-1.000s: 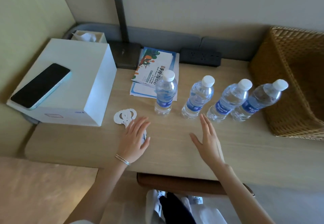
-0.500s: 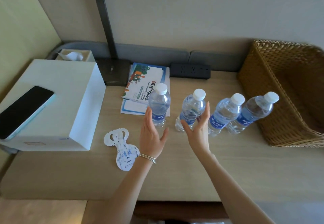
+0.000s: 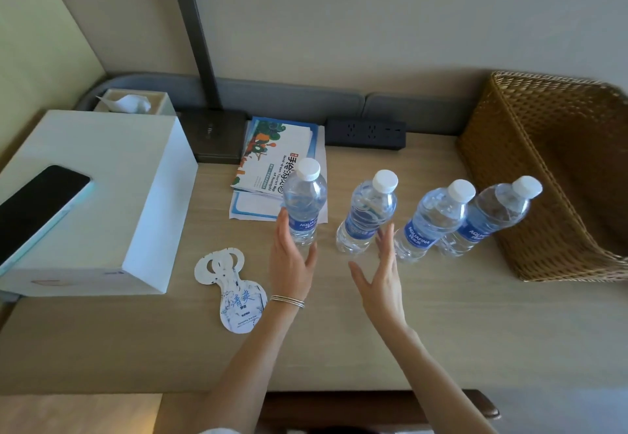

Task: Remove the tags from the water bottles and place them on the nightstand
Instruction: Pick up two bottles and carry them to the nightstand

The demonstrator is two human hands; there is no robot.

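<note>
Across the middle of the desk [image 3: 441, 314] four water bottles [image 3: 368, 216] stand in a row, no tag visible on any neck. Nearer the front edge, beside the white box [image 3: 95, 202], the tags [image 3: 234, 289] lie stacked. The left hand [image 3: 292, 260] and right hand [image 3: 382, 280] are spread flat-fingered by the bottles, holding nothing. The task looks essentially done.

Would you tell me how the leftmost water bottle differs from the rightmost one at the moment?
The leftmost bottle sits between the fingers and thumb of the left hand; the rightmost bottle has no hand near it. The leftmost stands in front of the brochures, the rightmost beside the wicker basket. Both are upright, clear, white-capped, blue-labelled, with no tag on the neck.
</note>
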